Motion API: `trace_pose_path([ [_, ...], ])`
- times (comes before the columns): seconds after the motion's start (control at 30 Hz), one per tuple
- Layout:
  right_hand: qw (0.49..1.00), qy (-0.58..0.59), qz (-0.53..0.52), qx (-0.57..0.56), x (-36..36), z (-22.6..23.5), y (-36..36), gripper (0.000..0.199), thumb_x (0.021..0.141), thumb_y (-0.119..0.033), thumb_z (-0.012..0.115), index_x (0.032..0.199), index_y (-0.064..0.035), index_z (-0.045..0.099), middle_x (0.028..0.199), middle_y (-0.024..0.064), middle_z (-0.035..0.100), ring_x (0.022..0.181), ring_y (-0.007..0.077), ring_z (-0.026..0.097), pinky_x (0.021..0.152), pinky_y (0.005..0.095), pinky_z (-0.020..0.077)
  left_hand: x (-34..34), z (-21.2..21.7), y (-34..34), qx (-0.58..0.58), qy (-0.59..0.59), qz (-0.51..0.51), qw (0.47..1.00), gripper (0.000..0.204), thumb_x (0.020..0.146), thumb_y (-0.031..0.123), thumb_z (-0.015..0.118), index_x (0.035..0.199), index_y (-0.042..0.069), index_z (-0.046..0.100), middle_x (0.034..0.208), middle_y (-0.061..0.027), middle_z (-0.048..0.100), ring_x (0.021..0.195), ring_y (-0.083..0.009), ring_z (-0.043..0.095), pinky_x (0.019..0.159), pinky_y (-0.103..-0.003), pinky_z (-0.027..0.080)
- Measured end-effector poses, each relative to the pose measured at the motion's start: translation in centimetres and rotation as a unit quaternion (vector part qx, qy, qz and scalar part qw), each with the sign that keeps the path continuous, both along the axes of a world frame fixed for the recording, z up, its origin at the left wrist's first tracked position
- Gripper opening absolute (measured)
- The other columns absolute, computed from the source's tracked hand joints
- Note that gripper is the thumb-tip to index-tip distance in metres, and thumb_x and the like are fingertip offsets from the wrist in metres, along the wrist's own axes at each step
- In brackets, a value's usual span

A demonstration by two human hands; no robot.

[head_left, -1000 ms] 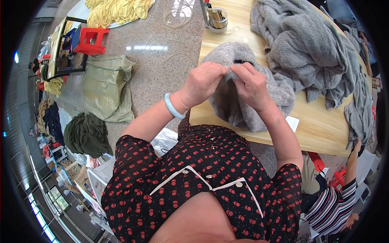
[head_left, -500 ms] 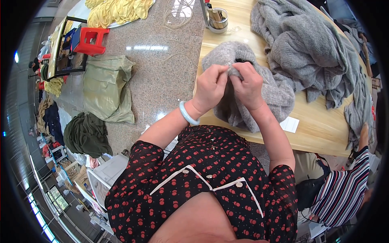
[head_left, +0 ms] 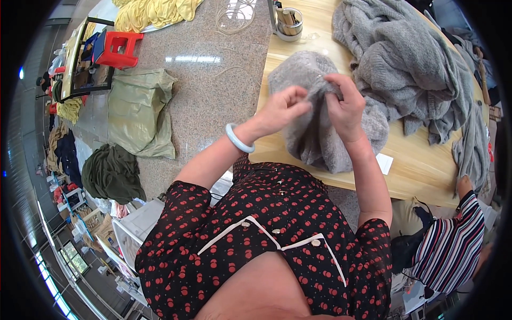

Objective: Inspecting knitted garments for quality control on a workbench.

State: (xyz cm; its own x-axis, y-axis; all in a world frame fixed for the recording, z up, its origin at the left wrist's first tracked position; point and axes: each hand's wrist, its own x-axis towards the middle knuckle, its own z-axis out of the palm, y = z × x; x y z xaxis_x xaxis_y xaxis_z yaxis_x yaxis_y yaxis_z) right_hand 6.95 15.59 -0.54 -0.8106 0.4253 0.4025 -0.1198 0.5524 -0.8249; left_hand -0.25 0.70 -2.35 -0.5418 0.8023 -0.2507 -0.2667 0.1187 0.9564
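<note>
Though on table [head_left: 416, 162], garment [head_left: 319, 136] in right grip [head_left: 346, 109]

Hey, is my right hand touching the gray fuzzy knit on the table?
Touching. The head view shows the right hand pinching the gray fuzzy knit between thumb and fingers.

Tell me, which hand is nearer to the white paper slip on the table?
Right. The right hand, on the fluffy grey knitwear, is beyond and slightly left of the white paper slip; the left hand is farther left.

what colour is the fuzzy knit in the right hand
The fuzzy knit is light grey; the head view shows it best.
</note>
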Motion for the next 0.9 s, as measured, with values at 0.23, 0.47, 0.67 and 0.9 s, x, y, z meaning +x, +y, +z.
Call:
trace_pose_path([
  [0.23,0.988,-0.055,-0.034,0.143,1.9,-0.4,1.3,0.035,0.063,0.009,0.051,0.095,-0.0031,0.056,0.088,0.0127,0.057,0.081,0.0264,0.057,0.069,0.0293,0.0460,0.2,-0.3,-3.0,-0.003,0.097,0.187,0.977,0.008,0.086,0.010,0.050,0.085,0.002,0.051,0.065,0.0020,0.047,0.060,-0.0055,0.042,0.052,-0.021,0.037],
  [0.47,0.923,-0.301,0.231,-0.060,6.4,-1.2,0.6,0.037,0.070,-0.012,0.064,0.104,-0.0046,0.053,0.101,0.0122,0.054,0.086,0.0268,0.054,0.072,0.0333,0.0443,0.7,-3.3,-6.7,-0.272,0.124,-0.156,0.941,0.033,0.082,0.024,0.059,0.101,-0.001,0.050,0.087,-0.0061,0.056,0.079,-0.0102,0.052,0.065,-0.024,0.044],
  [0.67,0.960,-0.210,-0.015,0.187,3.8,-10.3,2.6,0.051,0.069,-0.018,0.065,0.115,-0.0064,0.047,0.108,0.0167,0.052,0.091,0.0294,0.054,0.076,0.0405,0.0426,1.1,-9.9,-4.3,-0.308,0.079,0.126,0.940,0.072,0.078,0.042,0.059,0.123,-0.006,0.029,0.115,-0.0186,0.043,0.102,-0.0231,0.046,0.084,-0.032,0.040],
  [0.9,0.888,-0.446,0.034,0.109,3.9,-13.6,2.1,0.033,0.068,-0.018,0.062,0.098,-0.0036,0.057,0.083,0.0151,0.060,0.078,0.0307,0.057,0.076,0.0363,0.0427,2.5,-11.3,-5.3,-0.317,0.098,0.194,0.923,0.076,0.078,0.042,0.059,0.123,-0.009,0.026,0.119,-0.0212,0.042,0.110,-0.0264,0.042,0.092,-0.034,0.034],
])
